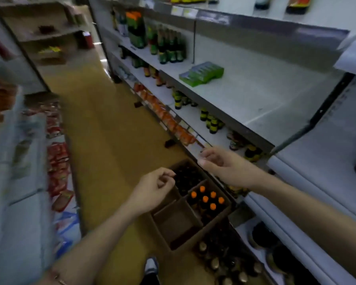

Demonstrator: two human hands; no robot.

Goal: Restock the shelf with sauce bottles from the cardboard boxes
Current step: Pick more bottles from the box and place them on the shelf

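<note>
At nine o'clock the left-hand shelving smears into blur, and we cannot read its red packets. Our left hand covers a corner of the cardboard box; the dark bottles in its far compartment are too dim to tell apart. At five o'clock gold-capped bottles run off the bottom edge. Shelf labels at twelve are unreadable.
</note>
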